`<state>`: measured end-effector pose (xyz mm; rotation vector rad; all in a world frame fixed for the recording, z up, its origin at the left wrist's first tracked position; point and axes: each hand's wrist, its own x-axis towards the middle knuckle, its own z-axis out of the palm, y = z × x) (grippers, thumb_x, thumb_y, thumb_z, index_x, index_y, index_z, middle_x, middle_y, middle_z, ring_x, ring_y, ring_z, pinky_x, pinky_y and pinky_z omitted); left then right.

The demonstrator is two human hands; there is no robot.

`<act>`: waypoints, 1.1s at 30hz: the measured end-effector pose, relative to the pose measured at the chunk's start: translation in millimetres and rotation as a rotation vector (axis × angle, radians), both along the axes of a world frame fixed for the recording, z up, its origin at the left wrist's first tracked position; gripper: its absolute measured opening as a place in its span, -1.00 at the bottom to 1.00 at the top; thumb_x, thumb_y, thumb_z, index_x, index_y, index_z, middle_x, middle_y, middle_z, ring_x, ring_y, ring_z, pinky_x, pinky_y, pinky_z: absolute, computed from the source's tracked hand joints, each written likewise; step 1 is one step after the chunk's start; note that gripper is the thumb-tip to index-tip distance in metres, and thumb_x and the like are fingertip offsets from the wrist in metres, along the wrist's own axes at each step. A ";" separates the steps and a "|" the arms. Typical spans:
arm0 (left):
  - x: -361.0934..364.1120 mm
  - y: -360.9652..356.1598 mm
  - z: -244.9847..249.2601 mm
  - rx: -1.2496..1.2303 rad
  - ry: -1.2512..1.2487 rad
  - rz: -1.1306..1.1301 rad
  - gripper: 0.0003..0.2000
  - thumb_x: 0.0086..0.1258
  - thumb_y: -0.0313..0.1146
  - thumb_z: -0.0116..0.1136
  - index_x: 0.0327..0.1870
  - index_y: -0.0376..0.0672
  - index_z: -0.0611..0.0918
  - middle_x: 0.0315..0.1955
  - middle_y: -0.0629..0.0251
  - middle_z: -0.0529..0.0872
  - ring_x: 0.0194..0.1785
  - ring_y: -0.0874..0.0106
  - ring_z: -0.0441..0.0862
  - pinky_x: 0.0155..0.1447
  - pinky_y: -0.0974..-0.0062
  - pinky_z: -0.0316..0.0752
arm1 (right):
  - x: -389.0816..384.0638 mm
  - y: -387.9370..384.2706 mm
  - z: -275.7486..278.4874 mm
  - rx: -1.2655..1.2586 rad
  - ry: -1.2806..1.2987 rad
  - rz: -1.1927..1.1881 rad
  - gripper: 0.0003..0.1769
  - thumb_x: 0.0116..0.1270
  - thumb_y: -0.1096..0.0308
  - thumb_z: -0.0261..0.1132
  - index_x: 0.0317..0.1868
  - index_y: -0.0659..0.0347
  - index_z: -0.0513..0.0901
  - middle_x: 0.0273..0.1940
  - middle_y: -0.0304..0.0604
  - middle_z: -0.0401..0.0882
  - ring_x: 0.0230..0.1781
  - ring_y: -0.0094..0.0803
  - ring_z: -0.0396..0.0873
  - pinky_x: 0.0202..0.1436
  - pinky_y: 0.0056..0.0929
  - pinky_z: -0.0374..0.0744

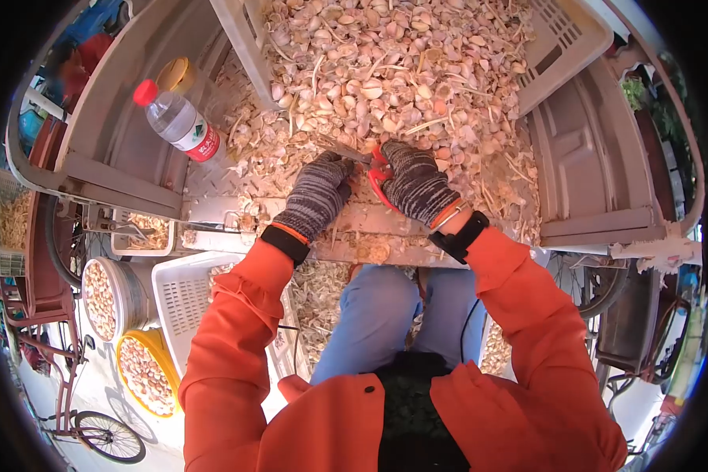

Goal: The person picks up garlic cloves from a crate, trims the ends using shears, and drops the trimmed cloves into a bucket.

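My right hand [417, 181], in a grey striped knit glove, is wrapped round the red-handled scissors [378, 175], whose blades point left toward my other hand. My left hand [320, 193], gloved the same way, has its fingers curled in near the blade tips; whatever it may hold is hidden by the glove. Both hands are over the front edge of a metal cart bed [275, 185]. Just beyond them spreads a large heap of garlic cloves [393, 79], mixed with dry skins and cut stems.
A red-capped water bottle [179, 126] and a yellow-lidded jar [176, 75] stand at the left. Pale plastic crates [562, 55] flank the heap. Below left are a white crate [185, 303], a white bucket [134, 295] and a yellow bucket [171, 366], both buckets holding cloves.
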<state>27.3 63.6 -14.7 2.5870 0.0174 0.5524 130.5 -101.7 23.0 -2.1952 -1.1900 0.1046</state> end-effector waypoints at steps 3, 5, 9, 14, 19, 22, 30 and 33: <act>-3.2 -4.4 16.9 0.018 0.102 -0.039 -0.77 0.11 -0.41 0.14 -0.18 -0.17 0.61 -0.35 0.04 0.63 -0.20 0.09 0.59 -0.07 0.26 0.49 | 3.0 11.7 -12.9 -0.064 -0.017 0.013 -0.70 0.14 0.38 0.27 -0.12 0.33 0.54 -0.22 0.03 0.62 -0.23 -0.14 0.61 -0.14 -0.30 0.56; -5.7 6.5 17.8 -0.108 0.168 -0.041 -0.77 0.11 -0.41 0.14 -0.19 -0.19 0.60 -0.37 0.05 0.63 -0.23 0.11 0.59 -0.09 0.29 0.50 | 3.0 17.1 -8.0 -0.071 0.050 0.008 -0.61 0.09 0.22 0.34 -0.13 0.31 0.55 -0.16 0.08 0.60 -0.18 -0.06 0.58 -0.08 -0.20 0.53; -8.7 25.0 20.5 -0.890 0.287 0.108 -0.83 0.11 -0.44 0.20 -0.26 -0.20 0.60 -0.39 0.29 0.62 -0.32 0.39 0.57 -0.19 0.45 0.51 | 5.7 13.4 16.8 -0.074 0.153 -0.104 -0.65 0.15 0.24 0.29 -0.15 0.33 0.56 -0.18 0.06 0.61 -0.19 -0.09 0.60 -0.11 -0.25 0.55; 18.3 22.8 21.1 -0.491 0.304 0.016 -0.79 0.09 -0.47 0.20 -0.22 -0.23 0.60 -0.41 0.29 0.64 -0.36 0.39 0.59 -0.19 0.42 0.51 | 19.9 -21.2 34.4 0.102 -0.116 -0.249 -0.64 0.16 0.31 0.27 -0.07 0.34 0.55 -0.21 0.13 0.60 -0.20 -0.11 0.61 -0.12 -0.29 0.56; 40.8 -0.1 34.2 -0.075 0.495 -0.010 -0.79 0.06 -0.37 0.22 -0.26 -0.20 0.61 -0.46 0.10 0.64 -0.34 0.21 0.62 -0.21 0.36 0.49 | 28.6 -41.1 25.0 0.000 0.070 -0.263 -0.68 0.17 0.34 0.24 -0.11 0.34 0.55 -0.26 0.15 0.60 -0.22 -0.02 0.59 -0.15 -0.26 0.55; 46.2 -1.8 35.8 0.028 0.531 -0.032 -0.80 0.07 -0.38 0.20 -0.27 -0.21 0.61 -0.48 0.09 0.64 -0.36 0.21 0.62 -0.23 0.35 0.49 | 20.6 -43.3 21.7 0.007 0.113 -0.272 -0.74 0.16 0.34 0.24 -0.17 0.31 0.55 -0.31 0.14 0.59 -0.26 0.00 0.58 -0.17 -0.23 0.54; -21.8 -5.1 47.7 -1.603 0.376 -0.024 -0.74 0.25 -0.18 0.12 -0.28 -0.23 0.56 -0.46 0.33 0.58 -0.44 0.46 0.54 -0.35 0.58 0.50 | -33.3 -35.8 53.3 0.323 -0.001 -0.274 -0.77 0.13 0.42 0.28 -0.19 0.31 0.56 -0.34 0.04 0.61 -0.34 -0.22 0.63 -0.28 -0.41 0.58; -57.5 -43.8 60.5 -2.140 0.244 0.117 -0.78 0.33 -0.24 -0.03 -0.28 -0.22 0.54 -0.43 0.30 0.57 -0.41 0.44 0.55 -0.38 0.58 0.53 | -58.7 -19.2 54.2 0.303 0.119 0.036 -0.70 0.06 0.44 0.31 -0.16 0.33 0.55 -0.33 -0.01 0.61 -0.40 -0.36 0.61 -0.33 -0.45 0.57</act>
